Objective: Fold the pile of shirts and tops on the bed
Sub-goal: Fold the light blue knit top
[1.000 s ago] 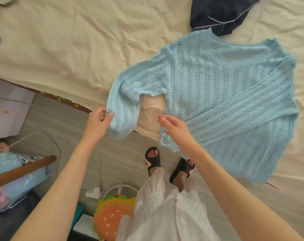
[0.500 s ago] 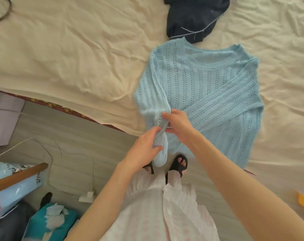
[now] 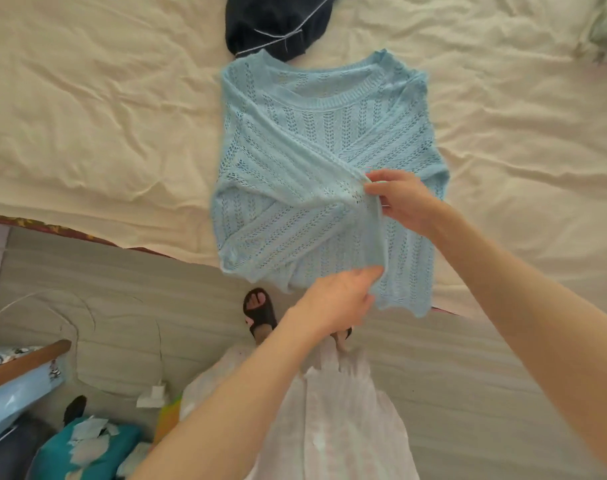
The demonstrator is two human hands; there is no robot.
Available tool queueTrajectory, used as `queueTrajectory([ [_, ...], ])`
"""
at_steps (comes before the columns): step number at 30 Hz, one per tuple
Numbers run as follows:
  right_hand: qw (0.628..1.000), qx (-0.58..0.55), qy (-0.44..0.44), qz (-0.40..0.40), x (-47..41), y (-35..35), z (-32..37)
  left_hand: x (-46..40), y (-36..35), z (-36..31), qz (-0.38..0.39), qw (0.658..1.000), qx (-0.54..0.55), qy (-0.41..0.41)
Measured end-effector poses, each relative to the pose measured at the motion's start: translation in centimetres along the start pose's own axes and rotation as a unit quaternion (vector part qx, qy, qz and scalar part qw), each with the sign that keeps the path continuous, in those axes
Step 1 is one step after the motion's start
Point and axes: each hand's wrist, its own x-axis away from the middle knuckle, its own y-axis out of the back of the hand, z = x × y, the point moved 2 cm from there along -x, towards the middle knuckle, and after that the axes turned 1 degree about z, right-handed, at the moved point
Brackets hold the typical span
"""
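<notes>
Pale blue open-knit sweater (image 3: 316, 174), sleeves crossed, lies on the creased cream bed sheet (image 3: 97, 109). My right hand (image 3: 404, 199) and left hand (image 3: 340, 301) pinch its sleeve cuff. Navy garment (image 3: 278, 22) beyond.

Counting what's showing, approx.: 1 light blue knit sweater (image 3: 316, 168) lying on the bed (image 3: 87, 116), w/ 2 sleeves crossing over its front. 1 dark navy garment (image 3: 278, 22) sitting just above the neckline. 2 hands working: left hand (image 3: 336, 299) and right hand (image 3: 399, 199), both pinching the same sleeve cuff. 2 black sandals (image 3: 258, 311) showing on the floor, the 2nd mostly hidden behind the left arm. 1 white plug (image 3: 153, 396) w/ 1 cord lying on the floor. 1 teal cushion (image 3: 87, 452) sitting bottom left.
</notes>
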Motion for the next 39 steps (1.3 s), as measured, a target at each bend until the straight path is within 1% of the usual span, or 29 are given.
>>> queueTrajectory([
  [2,0.996,0.065,-0.017,-0.054,-1.5,3.6,-2.9,-1.9,-2.3,-1.4,0.054,0.998,0.023,0.0],
  [4,0.985,0.138,-0.037,-0.096,-2.4,6.1,-6.3,-3.1,-4.1,-1.3,0.064,0.997,0.05,0.019],
  [6,0.974,0.19,-0.045,-0.115,-2.6,7.5,-9.5,-3.4,-5.5,-0.1,0.037,0.992,0.1,0.068],
  [8,0.963,0.244,-0.027,-0.115,-2.0,7.4,-11.9,-3.4,-6.9,1.6,0.018,0.983,0.138,0.12],
  [10,0.943,0.304,0.018,-0.132,-1.2,6.3,-13.7,-3.7,-8.4,3.0,0.004,0.975,0.158,0.156],
  [12,0.912,0.372,0.062,-0.161,-0.7,5.0,-15.2,-4.4,-9.3,3.6,-0.034,0.952,0.227,0.204],
  [13,0.898,0.397,0.076,-0.174,-0.5,4.4,-15.7,-4.8,-9.4,3.8,-0.061,0.933,0.268,0.233],
  [15,0.883,0.422,0.082,-0.19,-0.7,3.7,-16.5,-6.2,-9.1,4.0,-0.112,0.897,0.33,0.27],
  [16,0.878,0.434,0.073,-0.188,-1.0,3.7,-16.7,-7.0,-8.7,4.1,-0.138,0.876,0.369,0.277],
  [17,0.875,0.445,0.067,-0.178,-1.3,4.0,-16.6,-7.8,-8.0,4.2,-0.165,0.847,0.418,0.285],
  [18,0.881,0.44,0.066,-0.162,-1.6,4.4,-16.4,-8.5,-7.2,4.4,-0.192,0.81,0.469,0.294],
  [19,0.899,0.409,0.068,-0.143,-1.8,4.9,-16.1,-9.1,-6.2,4.6,-0.218,0.769,0.517,0.307],
  [21,0.954,0.283,0.058,-0.083,-1.6,6.1,-15.3,-9.8,-4.2,5.1,-0.262,0.683,0.602,0.321],
  [22,0.977,0.205,0.044,-0.045,-1.1,6.8,-15.0,-10.1,-3.6,5.4,-0.273,0.648,0.634,0.322],
  [23,0.991,0.132,0.028,-0.007,-0.4,7.5,-14.6,-10.2,-3.2,5.6,-0.27,0.629,0.652,0.325],
  [25,0.997,0.051,0.011,0.049,1.4,8.7,-14.3,-10.4,-3.2,5.1,-0.236,0.619,0.671,0.332],
  [27,0.997,0.015,-0.006,0.08,3.0,9.5,-14.3,-10.8,-3.7,3.7,-0.174,0.593,0.717,0.324],
  [28,0.996,0.01,-0.009,0.088,3.5,9.7,-14.3,-11.0,-4.0,3.0,-0.152,0.572,0.743,0.313],
  [29,0.996,0.008,-0.01,0.089,3.8,9.8,-14.4,-11.2,-4.2,2.4,-0.15,0.545,0.767,0.303],
  [31,0.998,0.023,-0.007,0.064,3.7,9.9,-14.6,-11.4,-4.5,1.9,-0.2,0.476,0.805,0.293],
  [32,0.998,0.042,-0.003,0.039,3.5,10.2,-14.9,-11.3,-4.5,1.9,-0.239,0.453,0.807,0.293],
  [33,0.998,0.068,0.005,0.014,3.3,10.4,-15.1,-11.0,-4.5,2.0,-0.28,0.452,0.794,0.296],
  [34,0.995,0.097,0.013,-0.01,3.0,10.7,-15.4,-10.4,-4.4,2.1,-0.321,0.469,0.766,0.302],
  [36,0.989,0.142,0.027,-0.037,2.7,11.1,-15.8,-8.9,-4.5,2.4,-0.385,0.514,0.696,0.32],
  [38,0.984,0.169,0.025,-0.044,2.5,11.5,-16.5,-7.8,-5.1,3.0,-0.394,0.542,0.661,0.338],
  [39,0.981,0.186,0.014,-0.048,2.3,11.6,-17.1,-7.4,-5.6,3.3,-0.376,0.549,0.658,0.352],
])
